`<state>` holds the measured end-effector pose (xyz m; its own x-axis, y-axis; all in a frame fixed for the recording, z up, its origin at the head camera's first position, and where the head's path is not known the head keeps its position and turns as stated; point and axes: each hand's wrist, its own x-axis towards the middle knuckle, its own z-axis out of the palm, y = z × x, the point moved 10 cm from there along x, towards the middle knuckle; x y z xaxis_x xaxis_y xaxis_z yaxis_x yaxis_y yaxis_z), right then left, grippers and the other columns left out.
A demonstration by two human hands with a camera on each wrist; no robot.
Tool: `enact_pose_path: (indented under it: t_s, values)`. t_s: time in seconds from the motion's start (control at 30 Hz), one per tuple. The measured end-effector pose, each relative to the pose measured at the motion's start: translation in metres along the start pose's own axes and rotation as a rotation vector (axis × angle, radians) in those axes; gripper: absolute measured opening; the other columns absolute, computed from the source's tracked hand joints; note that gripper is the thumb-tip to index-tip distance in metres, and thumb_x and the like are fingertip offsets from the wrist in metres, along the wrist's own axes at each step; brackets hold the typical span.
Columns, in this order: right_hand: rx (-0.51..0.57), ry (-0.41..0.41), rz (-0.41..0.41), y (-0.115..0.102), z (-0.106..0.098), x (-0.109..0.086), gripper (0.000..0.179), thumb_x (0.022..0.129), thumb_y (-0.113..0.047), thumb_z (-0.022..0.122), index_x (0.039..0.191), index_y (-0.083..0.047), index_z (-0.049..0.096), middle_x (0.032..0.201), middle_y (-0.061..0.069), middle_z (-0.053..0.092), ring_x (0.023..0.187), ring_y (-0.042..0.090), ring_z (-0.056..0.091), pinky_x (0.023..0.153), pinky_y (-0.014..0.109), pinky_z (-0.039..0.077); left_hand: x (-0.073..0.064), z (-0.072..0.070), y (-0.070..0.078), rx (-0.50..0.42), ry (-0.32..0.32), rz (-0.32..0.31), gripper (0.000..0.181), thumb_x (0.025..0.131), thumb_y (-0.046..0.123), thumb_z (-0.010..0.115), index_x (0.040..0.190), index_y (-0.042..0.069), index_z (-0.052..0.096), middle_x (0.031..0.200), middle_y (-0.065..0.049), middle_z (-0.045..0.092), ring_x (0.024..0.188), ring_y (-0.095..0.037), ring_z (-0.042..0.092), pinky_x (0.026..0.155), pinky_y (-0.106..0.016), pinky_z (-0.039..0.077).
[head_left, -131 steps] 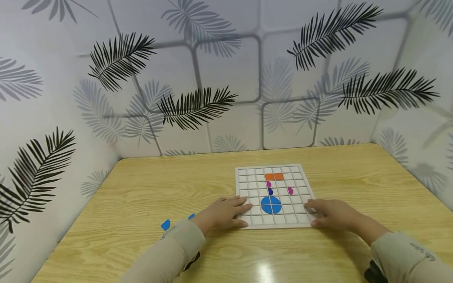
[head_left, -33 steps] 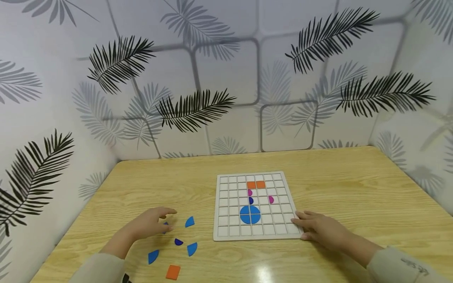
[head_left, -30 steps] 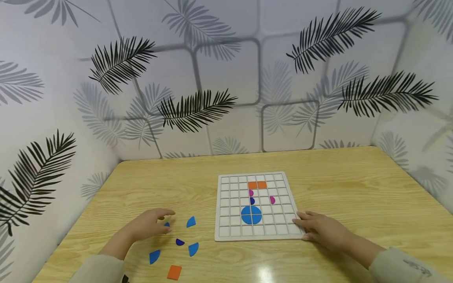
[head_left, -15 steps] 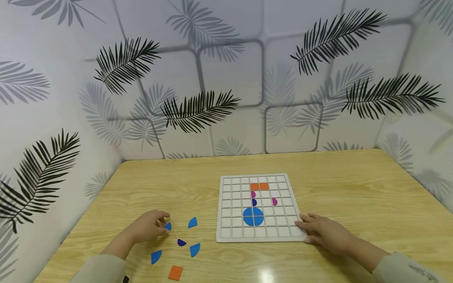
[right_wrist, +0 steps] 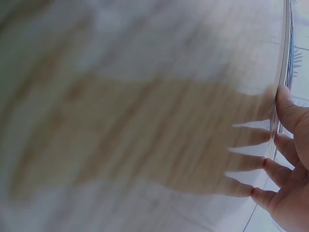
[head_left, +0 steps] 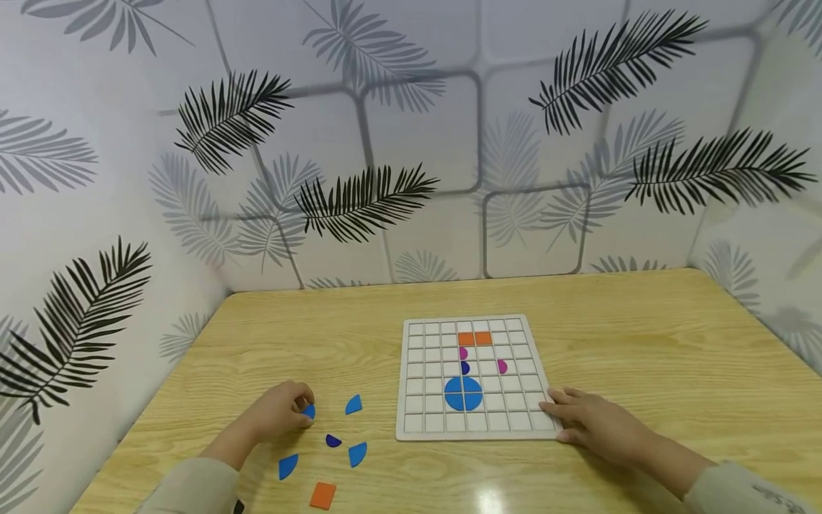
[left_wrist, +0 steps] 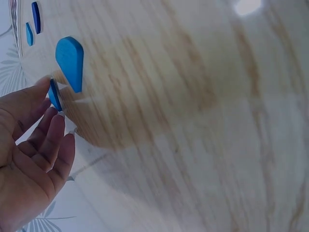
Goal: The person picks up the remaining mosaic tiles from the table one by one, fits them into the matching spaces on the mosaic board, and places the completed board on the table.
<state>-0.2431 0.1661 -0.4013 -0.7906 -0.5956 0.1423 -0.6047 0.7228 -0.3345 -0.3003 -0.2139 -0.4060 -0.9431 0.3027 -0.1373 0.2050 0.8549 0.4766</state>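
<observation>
Blue piece (head_left: pixel 310 412) is pinched by the left hand (head_left: pixel 279 410), fingers curled; a gridded board (head_left: pixel 414 422) is touched at its edge by the right hand (head_left: pixel 600 425), fingers extended.

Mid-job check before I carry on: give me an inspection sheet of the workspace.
Surface: wood-grain table, with a bright reflection at the near side.
Job's things: white grid board bearing two orange squares, two magenta half-circles, a dark blue half-circle and a blue four-piece circle; to its left, three loose blue quarter-circles, a second dark blue half-circle and a third orange square.
Clutter: nothing seen.
Hands: left hand pinches a blue piece, whether lifted unclear; right hand touches the board's right edge by its near corner.
Cables: nothing seen.
Surroundings: leaf-patterned walls.
</observation>
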Motion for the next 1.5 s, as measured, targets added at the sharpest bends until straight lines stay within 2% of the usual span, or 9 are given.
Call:
enact_pose_path:
  t_s: [0.57,0.8,1.07,1.27,1.5]
  values:
    - [-0.009,0.023,-0.012,0.0,-0.002,0.0,0.045,0.082,-0.032,0.054,0.116,-0.002,0.054,0.121,0.021,0.045,0.109,0.045,0.038,0.083,0.055,0.031,0.002,0.001,0.001,-0.031,0.02,-0.023,0.021,0.072,0.002,0.067,0.085,0.009,0.052,0.082,-0.003,0.052,0.076,-0.017,0.049,0.068,-0.035,0.041]
    - [-0.009,0.033,-0.018,-0.003,-0.002,0.001,0.044,0.082,-0.031,0.055,0.116,-0.002,0.054,0.121,0.021,0.045,0.109,0.044,0.038,0.083,0.055,0.032,0.0,-0.001,0.003,-0.052,0.019,-0.021,0.022,0.071,0.001,0.067,0.084,0.009,0.052,0.08,-0.002,0.049,0.072,-0.017,0.046,0.064,-0.033,0.039]
    - [-0.015,0.022,-0.009,-0.002,-0.002,0.0,0.044,0.082,-0.03,0.056,0.116,-0.002,0.054,0.121,0.021,0.045,0.109,0.044,0.038,0.083,0.055,0.031,-0.002,0.003,0.006,-0.116,0.037,-0.03,0.017,0.074,-0.003,0.063,0.081,0.009,0.054,0.077,-0.001,0.049,0.071,-0.015,0.046,0.064,-0.031,0.039]
    - [-0.015,0.005,-0.004,-0.001,-0.001,0.0,0.044,0.082,-0.03,0.055,0.117,-0.002,0.053,0.122,0.021,0.045,0.109,0.045,0.038,0.084,0.055,0.031,0.0,0.003,0.015,-0.164,0.022,0.012,0.013,0.079,-0.003,0.056,0.086,0.008,0.055,0.077,-0.001,0.049,0.072,-0.015,0.046,0.064,-0.031,0.04]
    - [-0.015,0.0,-0.004,-0.001,0.0,0.0,0.044,0.081,-0.03,0.056,0.116,-0.003,0.054,0.121,0.021,0.045,0.108,0.045,0.039,0.082,0.055,0.033,0.003,0.003,0.039,-0.248,-0.022,0.097,0.008,0.083,0.003,0.054,0.091,0.006,0.054,0.081,-0.001,0.049,0.072,-0.016,0.047,0.062,-0.031,0.04]
